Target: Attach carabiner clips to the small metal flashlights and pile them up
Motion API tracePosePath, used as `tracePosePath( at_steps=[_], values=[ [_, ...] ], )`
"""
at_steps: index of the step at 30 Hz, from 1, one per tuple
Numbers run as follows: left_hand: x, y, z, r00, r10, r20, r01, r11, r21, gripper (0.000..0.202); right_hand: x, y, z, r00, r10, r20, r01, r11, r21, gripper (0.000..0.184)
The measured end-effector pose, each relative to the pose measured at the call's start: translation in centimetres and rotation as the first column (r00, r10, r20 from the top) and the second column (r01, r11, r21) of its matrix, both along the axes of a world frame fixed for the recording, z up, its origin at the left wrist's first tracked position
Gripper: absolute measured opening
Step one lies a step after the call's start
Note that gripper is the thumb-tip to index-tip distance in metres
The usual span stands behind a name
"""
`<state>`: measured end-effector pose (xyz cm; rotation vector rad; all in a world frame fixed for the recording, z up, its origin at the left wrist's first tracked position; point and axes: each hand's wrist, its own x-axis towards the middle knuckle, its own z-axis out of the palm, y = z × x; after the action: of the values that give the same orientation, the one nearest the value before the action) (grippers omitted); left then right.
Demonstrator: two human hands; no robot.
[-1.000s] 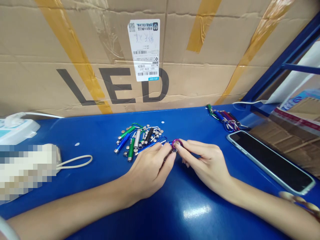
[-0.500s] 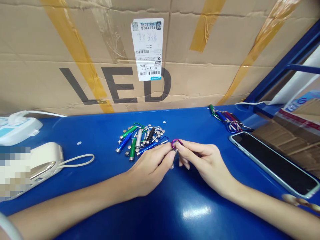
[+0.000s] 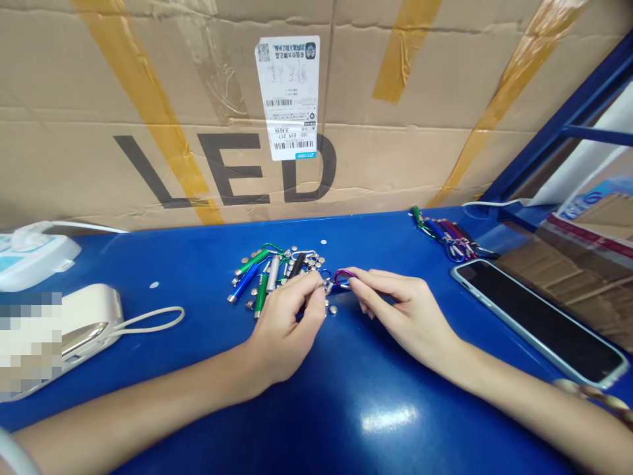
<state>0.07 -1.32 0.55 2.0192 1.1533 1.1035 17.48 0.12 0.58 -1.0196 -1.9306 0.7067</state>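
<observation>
Blue table (image 3: pixel 198 264), carabiner (image 3: pixel 342 275) perhaps behind fingers (image 3: pixel 370 278)

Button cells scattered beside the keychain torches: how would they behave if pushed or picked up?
The button cells look flat and tiny, so probably light and fiddly to pinch off the glossy blue tabletop. Pushed, they would likely slide and scatter; one on edge might roll. A stray cell lies apart from the pile.
</observation>
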Motion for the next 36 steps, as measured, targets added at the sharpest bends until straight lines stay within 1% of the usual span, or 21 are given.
tracePosePath(
  at_steps=[2, 4, 8, 10, 12, 15, 16, 18, 20, 22, 24, 26, 28, 30, 33, 36],
  values=[
    [0.1, 0.0, 0.1, 1.000, 0.031, -0.001, -0.031, 0.999, -0.038, 0.029, 0.3, 0.5, -0.4, 0.993, 0.011, 0.114, -0.018, 0.998, 0.060, 0.026],
    [0.2, 0.0, 0.1, 0.999, 0.027, -0.023, -0.028, 0.998, -0.057, 0.030, 0.5, 0.8, -0.8, 0.981, 0.020, 0.193, -0.035, 0.996, 0.077, 0.028],
    [0.1, 0.0, 0.1, 0.997, -0.033, -0.067, 0.029, 0.997, -0.066, 0.030, 1.0, 1.1, -0.8, 0.969, 0.025, 0.245, -0.043, 0.997, 0.069, 0.033],
    [0.1, 0.0, 0.1, 0.992, -0.068, -0.108, 0.060, 0.996, -0.073, 0.029, 1.0, 1.0, -0.5, 0.973, 0.021, 0.228, -0.043, 0.995, 0.090, 0.032],
    [0.1, 0.0, 0.0, 0.983, -0.104, -0.154, 0.092, 0.993, -0.080, 0.029, 1.0, 0.8, -0.2, 0.988, 0.031, 0.151, -0.050, 0.991, 0.125, 0.029],
    [0.2, 0.2, -0.3, 0.966, -0.145, -0.216, 0.131, 0.988, -0.077, 0.026, 0.8, 0.5, 0.2, 0.992, 0.123, 0.017, -0.124, 0.984, 0.131, 0.025],
    [0.3, 0.3, -0.4, 0.959, -0.150, -0.238, 0.135, 0.988, -0.078, 0.026, 0.7, 0.4, 0.2, 0.989, 0.151, -0.008, -0.149, 0.983, 0.106, 0.024],
    [0.4, 0.4, -0.5, 0.948, -0.148, -0.280, 0.129, 0.988, -0.084, 0.026, 0.6, 0.3, 0.0, 0.985, 0.167, -0.039, -0.167, 0.986, 0.001, 0.021],
    [0.5, 0.5, -0.6, 0.938, -0.143, -0.314, 0.119, 0.988, -0.094, 0.026, 0.6, 0.4, -0.2, 0.987, 0.143, -0.072, -0.152, 0.980, -0.127, 0.019],
    [0.6, 0.5, -0.6, 0.938, -0.138, -0.318, 0.108, 0.988, -0.108, 0.026, 0.6, 0.5, -0.5, 0.985, 0.120, -0.120, -0.144, 0.965, -0.217, 0.019],
    [0.5, 0.4, -0.6, 0.957, -0.117, -0.267, 0.084, 0.988, -0.131, 0.024, 0.7, 0.6, -0.6, 0.982, 0.101, -0.162, -0.142, 0.953, -0.267, 0.019],
    [0.4, 0.3, -0.5, 0.983, -0.069, -0.171, 0.042, 0.986, -0.161, 0.021, 0.8, 0.7, -0.6, 0.986, 0.067, -0.155, -0.109, 0.953, -0.281, 0.019],
    [0.2, 0.3, -0.5, 0.997, -0.016, -0.077, 0.003, 0.986, -0.167, 0.014, 0.8, 0.7, -0.7, 0.994, 0.027, -0.107, -0.054, 0.966, -0.253, 0.017],
    [0.0, 0.3, -0.5, 0.999, 0.017, -0.033, -0.021, 0.991, -0.129, 0.012, 0.9, 0.8, -0.7, 0.997, 0.009, -0.071, -0.023, 0.980, -0.198, 0.016],
    [0.1, 0.4, -0.6, 0.996, 0.056, -0.064, -0.060, 0.997, -0.054, 0.013, 0.9, 0.9, -1.0, 0.996, 0.050, -0.074, -0.061, 0.986, -0.154, 0.016],
    [0.3, 0.5, -0.9, 0.976, 0.128, -0.177, -0.127, 0.992, 0.013, 0.009, 0.8, 0.8, -1.0, 0.990, 0.109, -0.086, -0.121, 0.983, -0.140, 0.020]
  ],
)
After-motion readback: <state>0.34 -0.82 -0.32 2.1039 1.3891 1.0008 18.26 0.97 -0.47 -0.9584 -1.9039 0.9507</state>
